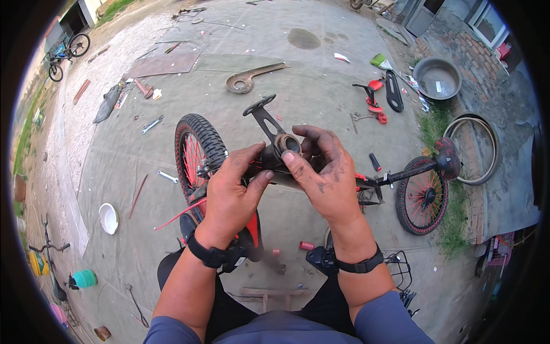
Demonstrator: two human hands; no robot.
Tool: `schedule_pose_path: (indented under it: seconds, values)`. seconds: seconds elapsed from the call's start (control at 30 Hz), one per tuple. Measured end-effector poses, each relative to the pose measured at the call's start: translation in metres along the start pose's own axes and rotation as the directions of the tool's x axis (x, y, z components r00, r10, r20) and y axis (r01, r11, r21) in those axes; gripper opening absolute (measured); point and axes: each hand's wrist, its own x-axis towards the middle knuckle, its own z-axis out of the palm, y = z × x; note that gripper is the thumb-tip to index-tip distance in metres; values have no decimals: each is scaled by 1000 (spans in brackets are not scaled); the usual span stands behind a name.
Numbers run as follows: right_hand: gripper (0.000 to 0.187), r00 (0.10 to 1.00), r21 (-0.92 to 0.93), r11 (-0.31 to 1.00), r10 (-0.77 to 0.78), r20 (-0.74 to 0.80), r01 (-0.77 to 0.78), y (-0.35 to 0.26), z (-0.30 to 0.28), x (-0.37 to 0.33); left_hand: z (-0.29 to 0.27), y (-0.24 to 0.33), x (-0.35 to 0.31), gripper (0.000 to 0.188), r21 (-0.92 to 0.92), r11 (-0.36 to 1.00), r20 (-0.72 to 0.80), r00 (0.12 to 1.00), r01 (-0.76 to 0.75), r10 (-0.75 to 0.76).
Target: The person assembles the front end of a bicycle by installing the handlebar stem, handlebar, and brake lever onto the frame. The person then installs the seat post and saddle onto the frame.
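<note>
Between my hands is the dark metal tube [268, 158] of a bicycle frame. Its round end faces up, with a worn brownish ring [290, 144] at the opening. My left hand [232, 180] is closed, thumb and fingers gripping the tube's left side. My right hand [327, 178] presses its thumb against the ring, fingers curled behind it. A black bracket [263, 119] with a slotted flat end sticks up beyond the ring. On the left stands a knobby wheel [209, 137] with red spokes. The other wheel [408, 172] and the saddle [448, 157] are at the right.
A wrench [152, 124] and a smaller wrench [168, 176] lie to the left, above a white bowl [107, 219]. Ahead lies a worn chain guard [240, 85]. A grey basin [421, 74], a black chain cover [393, 92] and loose tyres [497, 149] are at the right.
</note>
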Motion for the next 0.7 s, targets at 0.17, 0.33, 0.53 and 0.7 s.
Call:
schedule_pose_path:
  seconds: [0.17,0.33,0.53,0.7]
  values:
    - [32,999,40,999,24,28,-25,-2,1,0,0,0,0,49,-3,1000,-2,1000,-2,2]
    - [32,1000,21,1000,-8,3,8,2,2,-2,0,1,0,49,-4,1000,7,1000,15,-15]
    - [34,999,1,999,-44,31,44,7,-1,-3,1,-2,-1,49,-14,1000,-6,1000,22,-22]
    - [36,998,34,999,-43,54,41,10,-5,-2,2,-3,0,49,-18,1000,-5,1000,22,-22]
